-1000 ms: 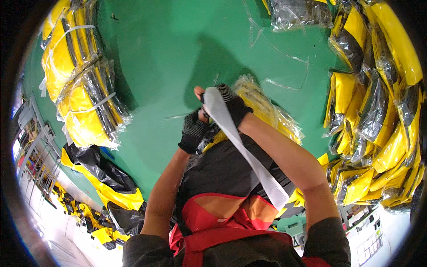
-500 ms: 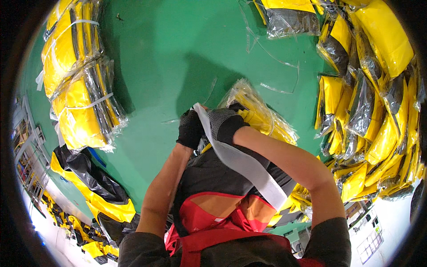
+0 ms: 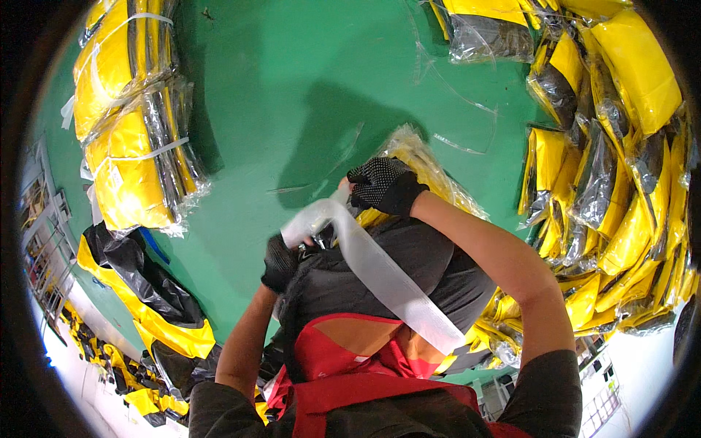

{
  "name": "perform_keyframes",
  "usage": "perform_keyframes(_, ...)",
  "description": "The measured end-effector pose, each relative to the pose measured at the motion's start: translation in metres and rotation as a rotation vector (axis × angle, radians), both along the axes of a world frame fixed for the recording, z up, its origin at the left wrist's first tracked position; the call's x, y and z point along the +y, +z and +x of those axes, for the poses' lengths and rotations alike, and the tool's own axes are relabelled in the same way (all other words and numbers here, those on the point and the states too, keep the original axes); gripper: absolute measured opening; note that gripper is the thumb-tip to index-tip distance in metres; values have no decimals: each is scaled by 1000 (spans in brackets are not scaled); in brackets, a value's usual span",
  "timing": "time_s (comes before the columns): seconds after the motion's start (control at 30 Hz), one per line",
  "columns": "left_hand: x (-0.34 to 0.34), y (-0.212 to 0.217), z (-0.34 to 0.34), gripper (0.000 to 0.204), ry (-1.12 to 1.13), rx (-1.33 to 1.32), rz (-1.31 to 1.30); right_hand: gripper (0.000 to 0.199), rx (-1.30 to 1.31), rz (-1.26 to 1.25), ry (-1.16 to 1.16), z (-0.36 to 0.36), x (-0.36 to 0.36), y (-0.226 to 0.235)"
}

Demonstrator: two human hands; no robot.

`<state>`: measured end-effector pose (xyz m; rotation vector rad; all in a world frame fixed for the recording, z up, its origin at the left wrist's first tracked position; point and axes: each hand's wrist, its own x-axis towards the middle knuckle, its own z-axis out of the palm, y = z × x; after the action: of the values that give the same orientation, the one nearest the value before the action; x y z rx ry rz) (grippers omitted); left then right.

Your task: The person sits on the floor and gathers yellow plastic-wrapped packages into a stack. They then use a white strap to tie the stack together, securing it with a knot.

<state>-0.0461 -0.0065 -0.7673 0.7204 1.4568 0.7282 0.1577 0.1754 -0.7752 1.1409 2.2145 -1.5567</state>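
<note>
A wide white strap [image 3: 387, 274] runs from my hands down across my lap toward the lower right, with a loop near its upper end. My right hand [image 3: 383, 186], in a dark dotted glove, is closed with the strap pinched at its fingertips. Lower and to the left, my left hand [image 3: 281, 263], also gloved, closes on the strap at the other side of the loop. Just beyond and beneath my right hand lies a bundle of yellow packages in clear plastic [image 3: 438, 175], partly hidden by my arm and dark clothing.
On the green floor [image 3: 248, 95], strapped yellow stacks [image 3: 120, 171] stand at the left. A black and yellow bag [image 3: 157, 292] lies below them. Many plastic-wrapped yellow and black packages [image 3: 631, 80] are heaped at the right. Loose clear strips [image 3: 460, 144] lie ahead.
My hands were close together and have moved apart: the left down and leftward, the right slightly up and rightward. The strap now shows a loop between them.
</note>
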Motion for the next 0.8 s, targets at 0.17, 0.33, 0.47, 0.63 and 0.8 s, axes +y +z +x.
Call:
perform_keyframes(0.17, 27, 17, -46, 38, -473, 433, 378, 30, -5, -314, 149, -1, 22, 10)
perform_keyframes(0.33, 104, -7, 5, 33, -400, 121, 249, 32, 147, -449, 106, 9, 14, -15)
perform_keyframes(0.47, 93, -41, 42, 25, -360, 78, 183, 30, 292, -353, 36, 8, 13, 1)
perform_keyframes(0.63, 84, -48, 55, 21, -193, 62, 263, 24, -76, 49, 171, -3, 0, 2)
perform_keyframes(0.8, 86, -52, 43, 9, 35, -404, -152, 22, -65, 415, 53, -7, -11, 4)
